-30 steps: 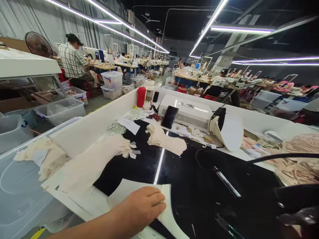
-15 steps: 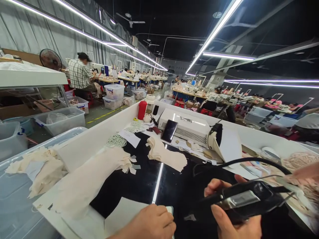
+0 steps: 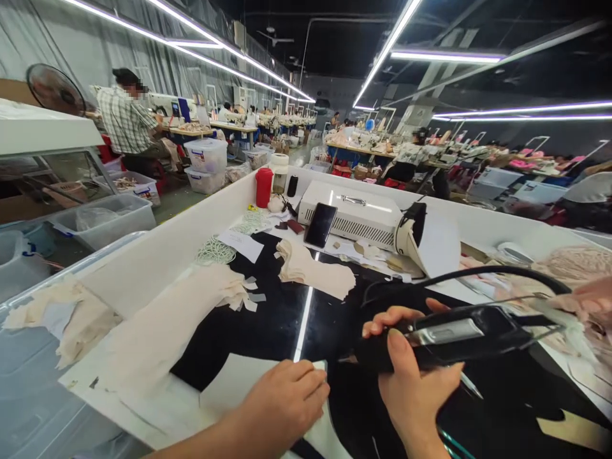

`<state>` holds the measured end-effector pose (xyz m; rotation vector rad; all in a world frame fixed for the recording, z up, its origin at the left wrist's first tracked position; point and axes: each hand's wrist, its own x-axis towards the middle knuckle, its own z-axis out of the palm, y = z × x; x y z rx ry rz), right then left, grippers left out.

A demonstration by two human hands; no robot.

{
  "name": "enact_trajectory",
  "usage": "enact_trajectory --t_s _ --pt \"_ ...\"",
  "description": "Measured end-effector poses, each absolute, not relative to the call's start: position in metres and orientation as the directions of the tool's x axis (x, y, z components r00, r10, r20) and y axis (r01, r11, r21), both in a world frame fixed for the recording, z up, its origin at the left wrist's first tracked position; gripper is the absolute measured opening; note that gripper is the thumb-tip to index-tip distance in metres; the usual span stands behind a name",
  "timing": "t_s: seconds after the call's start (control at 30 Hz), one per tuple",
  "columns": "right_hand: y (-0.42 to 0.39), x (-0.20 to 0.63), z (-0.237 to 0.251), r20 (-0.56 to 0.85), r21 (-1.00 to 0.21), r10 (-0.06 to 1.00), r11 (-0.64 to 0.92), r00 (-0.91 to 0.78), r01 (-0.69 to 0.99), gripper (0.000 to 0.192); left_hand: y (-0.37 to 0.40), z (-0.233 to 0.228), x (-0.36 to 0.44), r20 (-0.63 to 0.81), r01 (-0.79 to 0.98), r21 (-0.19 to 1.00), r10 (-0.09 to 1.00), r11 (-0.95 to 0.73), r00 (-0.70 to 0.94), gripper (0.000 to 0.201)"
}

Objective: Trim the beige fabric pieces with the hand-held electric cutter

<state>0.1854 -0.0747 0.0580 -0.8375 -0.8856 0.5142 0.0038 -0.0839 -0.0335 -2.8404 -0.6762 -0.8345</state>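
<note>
On the far left a clear bin (image 3: 29, 389) holds a loose heap of cream cloth scraps (image 3: 62, 315), and next to it, on the white edge of the counter (image 3: 157, 255), lies a long spread of cream cloth pieces (image 3: 167, 325) — these look already cut, so some of the work seems done. The left hand (image 3: 282, 401) lies flat with its fingers pressed together on a white cloth piece (image 3: 234, 389), which sits at the near edge of the black counter top, and it pins that piece down. Just to the right, the right hand (image 3: 411, 389) is wrapped tight around a black cutting tool (image 3: 454, 335), whose black cord (image 3: 478, 275) loops up behind it. The tool's tip hangs close to the white piece but does not look to be touching it, so the cut on this piece seems not yet begun. Further back in the middle lies another small stack of cream pieces (image 3: 310, 271), and a heap of pink cloth (image 3: 574, 268) waits at the far right — so more may be left to do. Behind them stand a red bottle (image 3: 263, 187), a dark phone (image 3: 320, 224) leaning on a white machine (image 3: 354, 213), and a white paper slip (image 3: 241, 245). The slip is too small to read. The storage boxes (image 3: 206, 155) on the floor carry small labels, but their words cannot be made out. No brand name can be read anywhere.
</note>
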Motion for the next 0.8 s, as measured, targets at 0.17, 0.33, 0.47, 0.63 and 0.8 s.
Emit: enact_trajectory --t_s 0.17,0.33,0.47,0.63,0.8 --pt "-0.070 0.184 0.056 0.492 -0.781 0.708 0.616 0.507 -0.104 0.050 -0.089 -0.020 0.000 0.548 0.433 0.080 0.403 -0.898 0.733 0.018" --pt "-0.067 0.182 0.054 0.489 -0.783 0.734 0.607 0.470 -0.133 0.047 -0.089 -0.023 0.000 0.542 0.432 0.097 0.411 -0.897 0.733 0.016" --pt "-0.067 0.180 0.054 0.496 -0.776 0.746 0.610 0.444 -0.158 0.046 -0.089 -0.025 0.001 0.551 0.429 0.115 0.417 -0.896 0.723 0.015" --pt "-0.069 0.177 0.058 0.490 -0.772 0.756 0.607 0.433 -0.186 0.047 -0.090 -0.024 0.001 0.548 0.428 0.115 0.417 -0.896 0.726 0.014" --pt "-0.071 0.175 0.058 0.487 -0.776 0.763 0.601 0.424 -0.191 0.045 -0.089 -0.024 0.001 0.564 0.420 0.147 0.425 -0.895 0.708 0.015"
